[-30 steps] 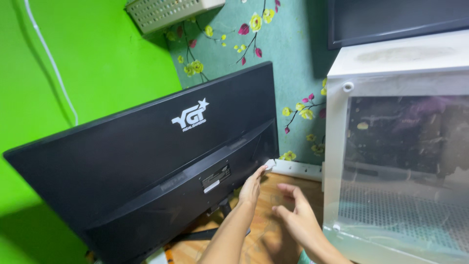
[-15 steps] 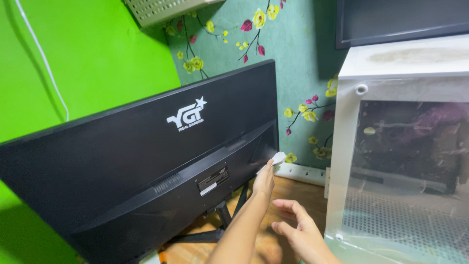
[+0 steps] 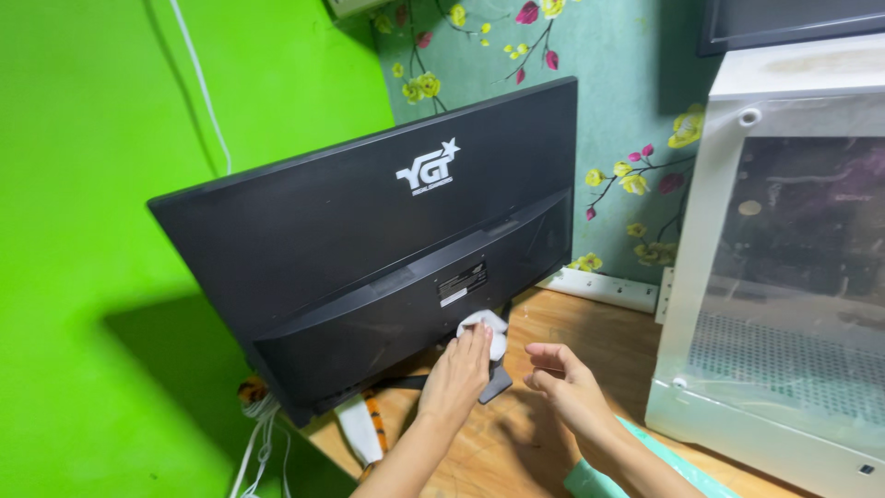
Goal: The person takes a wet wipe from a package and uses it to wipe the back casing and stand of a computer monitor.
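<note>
Green walls back a wooden desk (image 3: 553, 323); left hand (image 3: 456, 378) presses a white cloth (image 3: 486, 327) against the black monitor (image 3: 369, 240), right hand (image 3: 567, 387) hovers loosely open.

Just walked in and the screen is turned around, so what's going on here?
A person's left hand presses a small white cloth against the lower back of a black monitor, near its stand. The right hand hovers open and empty beside it, above the wooden desk. A white computer case stands to the right.
</note>
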